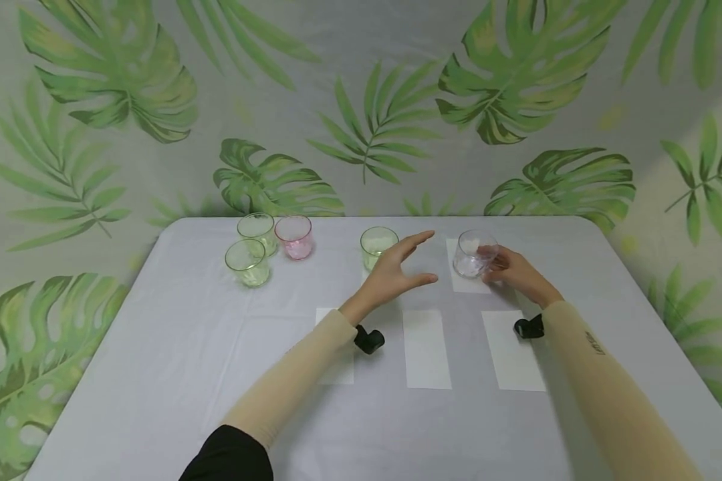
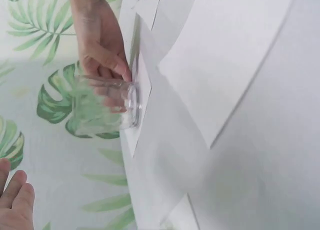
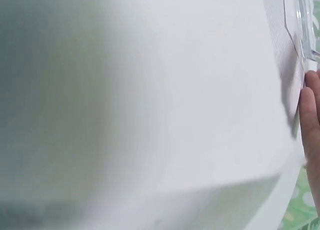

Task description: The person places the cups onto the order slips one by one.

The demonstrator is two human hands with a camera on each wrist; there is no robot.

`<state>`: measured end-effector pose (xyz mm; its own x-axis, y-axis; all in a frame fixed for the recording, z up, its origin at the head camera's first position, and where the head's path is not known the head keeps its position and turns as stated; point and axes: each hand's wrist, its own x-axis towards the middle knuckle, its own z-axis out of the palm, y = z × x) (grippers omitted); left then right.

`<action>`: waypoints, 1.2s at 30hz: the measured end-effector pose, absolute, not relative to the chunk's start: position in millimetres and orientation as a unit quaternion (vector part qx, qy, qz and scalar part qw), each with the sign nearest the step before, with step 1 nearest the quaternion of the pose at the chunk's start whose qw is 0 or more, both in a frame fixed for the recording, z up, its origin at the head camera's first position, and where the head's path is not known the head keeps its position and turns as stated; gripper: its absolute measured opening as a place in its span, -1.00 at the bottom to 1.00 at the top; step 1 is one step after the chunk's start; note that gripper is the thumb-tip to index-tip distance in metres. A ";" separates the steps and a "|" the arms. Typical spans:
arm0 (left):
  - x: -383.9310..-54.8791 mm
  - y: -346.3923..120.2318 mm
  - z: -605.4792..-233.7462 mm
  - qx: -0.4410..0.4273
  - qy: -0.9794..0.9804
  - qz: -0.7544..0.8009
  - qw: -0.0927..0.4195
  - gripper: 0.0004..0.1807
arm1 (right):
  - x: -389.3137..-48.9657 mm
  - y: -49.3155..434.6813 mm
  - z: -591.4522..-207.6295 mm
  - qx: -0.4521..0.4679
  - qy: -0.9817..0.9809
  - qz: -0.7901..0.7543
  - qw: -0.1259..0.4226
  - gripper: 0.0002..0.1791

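A clear glass (image 1: 474, 257) stands upright over a white paper card (image 1: 470, 286) at the back right. My right hand (image 1: 520, 272) holds it from the right, with the thumb in front and fingertips showing through its wall in the left wrist view. Left of it, my left hand (image 1: 391, 275) hovers with thumb and fingers spread wide, holding nothing. Behind that hand stands a green-tinted glass (image 1: 374, 239), partly hidden by it. In the right wrist view only fingers (image 3: 308, 109) and an edge of the clear glass (image 3: 303, 24) show.
Two green-tinted glasses (image 1: 248, 266) and a pink glass (image 1: 295, 239) stand grouped at the back left. Several white cards lie nearer the front, among them a middle card (image 1: 427, 351) and a right card (image 1: 513, 361). A leaf-patterned cloth (image 1: 373, 133) hangs behind the table.
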<state>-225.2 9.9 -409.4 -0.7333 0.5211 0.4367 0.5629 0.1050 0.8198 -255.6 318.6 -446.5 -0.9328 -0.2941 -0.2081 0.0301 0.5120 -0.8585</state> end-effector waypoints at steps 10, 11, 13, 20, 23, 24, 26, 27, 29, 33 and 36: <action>-204.5 -48.9 -382.6 -0.367 -0.747 -0.551 0.065 -0.21 | -242.1 334.7 -441.4 -0.092 0.862 -0.473 0.157 -0.26; -201.1 -54.8 -379.1 -0.366 -0.748 -0.549 0.069 -0.21 | -241.2 336.4 -441.4 -0.094 0.863 -0.471 0.155 -0.27; -194.7 -66.3 -372.5 -0.361 -0.751 -0.548 0.073 -0.23 | -238.3 339.2 -440.3 -0.097 0.862 -0.474 0.153 -0.28; -185.1 -108.4 -370.0 -0.318 -0.768 -0.550 0.083 -0.23 | -226.4 349.1 -437.0 -0.113 0.863 -0.474 0.133 -0.35; -181.7 -127.9 -370.7 -0.293 -0.781 -0.544 0.095 -0.23 | -220.6 352.1 -435.9 -0.121 0.862 -0.477 0.120 -0.37; -180.3 -134.3 -370.6 -0.284 -0.785 -0.541 0.099 -0.23 | -218.4 353.0 -435.4 -0.122 0.861 -0.479 0.116 -0.38; -177.8 -146.7 -369.7 -0.268 -0.794 -0.536 0.103 -0.24 | -214.5 354.6 -435.1 -0.130 0.860 -0.482 0.108 -0.39; -176.4 -153.0 -369.2 -0.259 -0.799 -0.533 0.106 -0.24 | -212.6 355.4 -435.1 -0.133 0.858 -0.484 0.105 -0.39; -173.8 -165.1 -368.2 -0.243 -0.807 -0.527 0.109 -0.24 | -208.9 357.1 -435.1 -0.137 0.857 -0.486 0.103 -0.40; -169.4 -188.5 -368.5 -0.217 -0.820 -0.517 0.119 -0.24 | -201.2 359.5 -435.3 -0.140 0.856 -0.487 0.103 -0.41; -167.4 -203.9 -370.0 -0.204 -0.826 -0.510 0.129 -0.24 | -194.8 360.8 -435.6 -0.145 0.852 -0.494 0.101 -0.42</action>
<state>-167.4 -203.9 -370.0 -0.8835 0.2050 0.4212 0.4684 0.3976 0.7890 -194.8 360.8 -435.6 -0.9374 -0.3471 -0.0278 -0.1484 0.4705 -0.8698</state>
